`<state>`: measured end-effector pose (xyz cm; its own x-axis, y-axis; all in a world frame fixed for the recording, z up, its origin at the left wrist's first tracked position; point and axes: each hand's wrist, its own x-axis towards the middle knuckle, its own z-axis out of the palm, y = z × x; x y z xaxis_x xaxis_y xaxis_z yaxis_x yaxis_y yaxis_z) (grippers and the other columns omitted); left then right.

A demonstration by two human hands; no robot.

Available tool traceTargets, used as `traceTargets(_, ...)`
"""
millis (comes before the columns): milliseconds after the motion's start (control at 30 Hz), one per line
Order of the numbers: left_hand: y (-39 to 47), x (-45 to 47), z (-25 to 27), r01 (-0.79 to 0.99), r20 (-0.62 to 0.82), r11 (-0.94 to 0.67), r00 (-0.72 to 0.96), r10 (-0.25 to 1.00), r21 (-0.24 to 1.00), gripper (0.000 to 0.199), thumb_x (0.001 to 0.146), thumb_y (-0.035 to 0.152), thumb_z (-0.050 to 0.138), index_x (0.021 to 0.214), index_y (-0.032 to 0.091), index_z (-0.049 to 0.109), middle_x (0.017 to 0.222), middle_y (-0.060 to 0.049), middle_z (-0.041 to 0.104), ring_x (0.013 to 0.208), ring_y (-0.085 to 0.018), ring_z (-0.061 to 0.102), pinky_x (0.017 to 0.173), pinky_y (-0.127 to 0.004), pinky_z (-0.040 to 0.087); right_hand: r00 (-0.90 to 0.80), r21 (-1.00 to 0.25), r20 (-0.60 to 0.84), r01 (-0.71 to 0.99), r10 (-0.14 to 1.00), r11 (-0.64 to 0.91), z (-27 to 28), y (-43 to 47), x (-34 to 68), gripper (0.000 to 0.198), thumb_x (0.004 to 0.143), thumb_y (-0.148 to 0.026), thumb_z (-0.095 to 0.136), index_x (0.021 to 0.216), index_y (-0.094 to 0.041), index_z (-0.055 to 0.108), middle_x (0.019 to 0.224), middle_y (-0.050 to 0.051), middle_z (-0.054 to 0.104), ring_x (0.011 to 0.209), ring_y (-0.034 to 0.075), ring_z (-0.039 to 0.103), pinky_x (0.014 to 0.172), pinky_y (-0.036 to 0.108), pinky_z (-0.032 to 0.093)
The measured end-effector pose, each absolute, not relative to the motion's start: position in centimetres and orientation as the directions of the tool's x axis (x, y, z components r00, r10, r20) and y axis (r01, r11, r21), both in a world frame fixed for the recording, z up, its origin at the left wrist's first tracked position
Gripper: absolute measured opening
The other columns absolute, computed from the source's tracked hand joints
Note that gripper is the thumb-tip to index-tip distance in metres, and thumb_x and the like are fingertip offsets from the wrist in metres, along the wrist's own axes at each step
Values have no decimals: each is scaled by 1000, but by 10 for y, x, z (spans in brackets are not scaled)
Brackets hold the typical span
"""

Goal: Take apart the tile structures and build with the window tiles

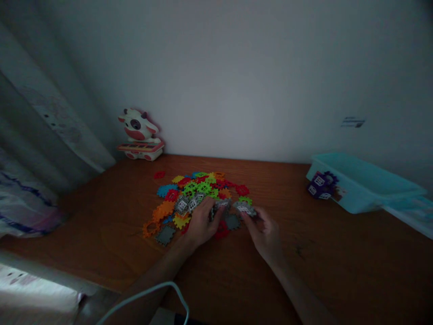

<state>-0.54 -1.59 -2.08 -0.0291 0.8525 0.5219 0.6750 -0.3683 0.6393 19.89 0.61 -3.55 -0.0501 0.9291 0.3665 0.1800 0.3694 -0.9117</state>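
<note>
- Hands: 2, the person's own, left hand (202, 225) and right hand (266, 234).
- Held pieces: 2, both gray with white window frames: left-held piece (222, 204), right-held piece (245, 209). Both at the pile's near right side, close together; can't tell if their edges touch.
- Pile (203, 187): toothed plastic pieces in green, red, orange, yellow, blue. Overlapped, no exact count. At least 2 more gray window pieces (181, 205) at its middle.
- Plain gray tiles: 2, one at near left (165, 235), one between the hands (232, 221).
- Stray red piece (159, 174): 1, apart at back left.
- Purple block (319, 186): 1, assembled, just beside the teal bin (358, 198), also 1.
- Cow toy keyboard (140, 146): 1, back left corner.
- Worktop (111, 212): reddish-brown wood, against a pale wall (237, 81). Curtain (40, 90) at left, dim light. Pale cable (149, 289) up front.
- Left fingers: partly closed, gripping left-held piece.
- Right fingers: thumb and fingers pinching right-held piece.
</note>
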Motion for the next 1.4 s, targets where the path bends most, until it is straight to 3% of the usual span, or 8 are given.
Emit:
traceTargets(100,-11,-13,-17,556,438,-268,-198,877,787,29,93,46,54,80,20,53,71,2,51,66,-15,47,62,-27,37,-42,-969,238,-84,970,233,-36,17,206,34,77,-50,76,96,-23,70,94,6,75,80,22,68,71,33,53)
traceTargets(200,-6,-13,-17,278,277,-193,-305,911,941,33,90,53,58,91,20,59,81,0,58,75,-16,54,70,-27,43,-158,-964,120,-255,980,77,-36,25,212,36,73,-52,80,93,-24,72,92,4,75,80,20,66,71,31,51)
traceTargets(367,-9,11,-25,-129,42,-63,-160,986,990,42,83,58,65,102,20,61,94,-2,65,85,-18,59,79,-29,48,-359,-981,28,-189,933,-43,-38,16,201,38,71,-53,81,92,-23,71,92,3,73,86,20,66,82,33,50)
traceTargets(500,-17,23,-28,32,132,-129,-99,986,991,42,85,60,61,91,19,61,83,0,62,76,-16,55,71,-26,46,-354,-997,49,-75,934,24,-39,4,190,36,71,-53,80,80,-22,63,77,-1,67,74,18,62,72,30,51)
traceTargets(633,-21,19,-25,196,216,-185,-150,965,963,39,90,58,55,89,20,57,77,1,58,70,-14,51,65,-25,44,-360,-995,87,-78,929,63,-32,-1,187,34,77,-51,76,91,-23,61,88,2,68,81,20,64,76,32,52)
traceTargets(967,-30,23,-18,170,249,-210,-263,932,963,38,90,58,55,90,20,58,79,0,61,71,-14,54,65,-25,46,-361,-985,126,-153,924,74,-28,-2,186,33,79,-47,75,99,-25,59,92,2,67,82,19,64,75,32,55)
traceTargets(1233,-39,19,-22,277,413,-334,-313,855,901,32,90,52,58,96,21,60,80,-2,63,69,-15,58,65,-27,50,-441,-974,188,-200,878,109,-21,-10,186,30,84,-46,72,99,-25,56,83,-1,60,69,14,56,61,25,50)
traceTargets(1400,-21,-3,-11,33,351,-413,-588,728,910,30,87,51,64,101,25,57,94,-4,66,80,-19,66,74,-33,58,-499,-979,202,-134,843,155,-23,-12,194,29,86,-47,69,100,-24,58,84,0,62,72,15,58,62,25,50)
